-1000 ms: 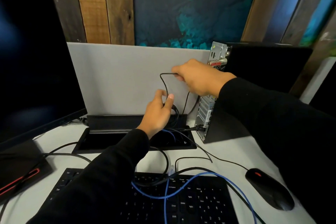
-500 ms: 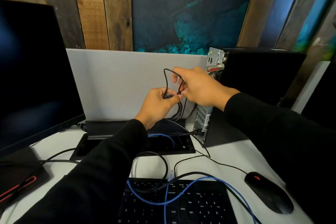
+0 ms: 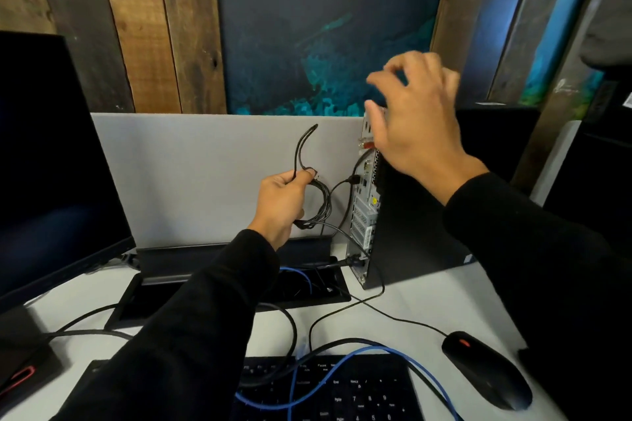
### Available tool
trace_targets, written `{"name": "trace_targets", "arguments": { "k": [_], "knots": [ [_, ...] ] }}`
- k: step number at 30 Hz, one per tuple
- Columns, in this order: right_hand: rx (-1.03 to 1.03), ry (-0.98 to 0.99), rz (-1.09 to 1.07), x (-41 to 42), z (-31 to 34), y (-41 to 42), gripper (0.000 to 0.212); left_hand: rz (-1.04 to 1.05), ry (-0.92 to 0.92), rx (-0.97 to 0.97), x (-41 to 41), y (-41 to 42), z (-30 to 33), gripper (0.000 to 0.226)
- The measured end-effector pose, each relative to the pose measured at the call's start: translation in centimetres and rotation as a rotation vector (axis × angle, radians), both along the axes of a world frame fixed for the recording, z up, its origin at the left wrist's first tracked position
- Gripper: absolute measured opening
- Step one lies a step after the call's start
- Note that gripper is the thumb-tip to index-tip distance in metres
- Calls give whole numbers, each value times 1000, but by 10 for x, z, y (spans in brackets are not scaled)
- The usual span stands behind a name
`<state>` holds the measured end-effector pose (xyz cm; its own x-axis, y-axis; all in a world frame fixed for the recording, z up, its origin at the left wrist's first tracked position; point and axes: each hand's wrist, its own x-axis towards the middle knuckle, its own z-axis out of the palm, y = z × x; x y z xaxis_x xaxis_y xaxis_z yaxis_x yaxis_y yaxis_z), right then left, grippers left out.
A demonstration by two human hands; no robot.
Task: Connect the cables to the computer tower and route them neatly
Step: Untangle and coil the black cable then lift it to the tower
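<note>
We seem midway through tidying slack: our left hand [image 3: 280, 205] grips the looped black cable [image 3: 309, 178] at centre frame, our right hand [image 3: 413, 123] hangs empty, fingers loose (blurred), before the tower [image 3: 410, 222], needing a tie next.

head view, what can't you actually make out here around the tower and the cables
- Upper rear panel of the computer tower: the right hand covers it, and that hand is motion-blurred.
- Connector on the black cable the left hand grips: too small to tell its type.
- Blue cable: its ends are hidden, one in the desk cable tray, one past the bottom edge.
- Keyboard: cut off by the bottom edge and covered by the left sleeve.
</note>
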<state>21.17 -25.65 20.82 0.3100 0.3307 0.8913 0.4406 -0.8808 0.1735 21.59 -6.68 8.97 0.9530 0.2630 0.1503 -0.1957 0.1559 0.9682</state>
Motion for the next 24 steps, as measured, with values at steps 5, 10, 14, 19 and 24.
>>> {"name": "trace_targets", "arguments": {
  "k": [5, 10, 14, 19, 24],
  "knots": [
    [156, 266, 68, 20, -27, -25, 50, 40, -37, 12, 6, -12, 5, 15],
    [215, 192, 108, 27, -41, -26, 48, -27, -32, 142, 12, -20, 6, 8],
    [259, 118, 127, 32, -46, -21, 43, -24, -28, 120, 19, -16, 5, 5],
    [325, 56, 123, 34, -51, -13, 38, 3, -150, 182, 18, -27, 2, 10],
    [325, 45, 119, 34, -51, -14, 37, 30, -203, 246, 19, -39, -4, 9]
  ]
}}
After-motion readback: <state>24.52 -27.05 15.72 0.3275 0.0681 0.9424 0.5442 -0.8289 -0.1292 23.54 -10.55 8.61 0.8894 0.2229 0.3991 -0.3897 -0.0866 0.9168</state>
